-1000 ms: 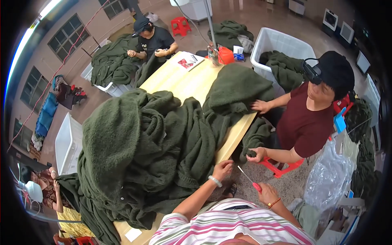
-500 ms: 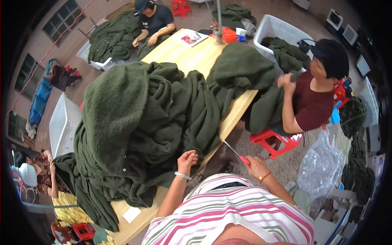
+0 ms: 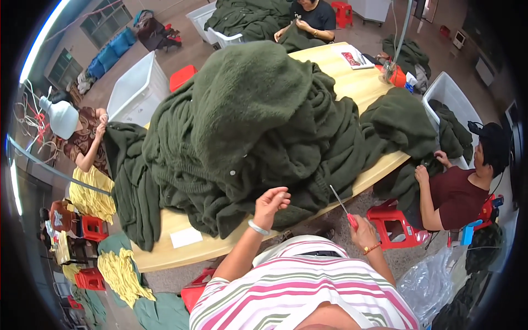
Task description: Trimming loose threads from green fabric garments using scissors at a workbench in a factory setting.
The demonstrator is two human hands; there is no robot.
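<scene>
A big heap of dark green knitted garments (image 3: 247, 110) covers much of the wooden table (image 3: 206, 252) in front of me. My left hand (image 3: 270, 204), with a pale bangle at the wrist, hovers by the heap's near side. Its fingers are curled together; whatever they may pinch is too small to make out. My right hand (image 3: 364, 233) is closed round a red-handled tool (image 3: 352, 221) with a long thin metal shaft. The shaft points up and left toward the heap's near right edge. Its exact kind does not show.
A white card (image 3: 186, 237) lies at the table's near left. Co-workers handle green cloth at the left (image 3: 88, 143), far side (image 3: 313, 19) and right (image 3: 456, 187). White bins (image 3: 140, 91), red stools (image 3: 393, 225) and clear plastic (image 3: 423, 280) stand or lie around.
My view has swung left, so the scene sits further right. My left fingers have extended slightly. The right-hand co-worker's hands have come down onto the cloth. The red-handled tool stays in my right hand.
</scene>
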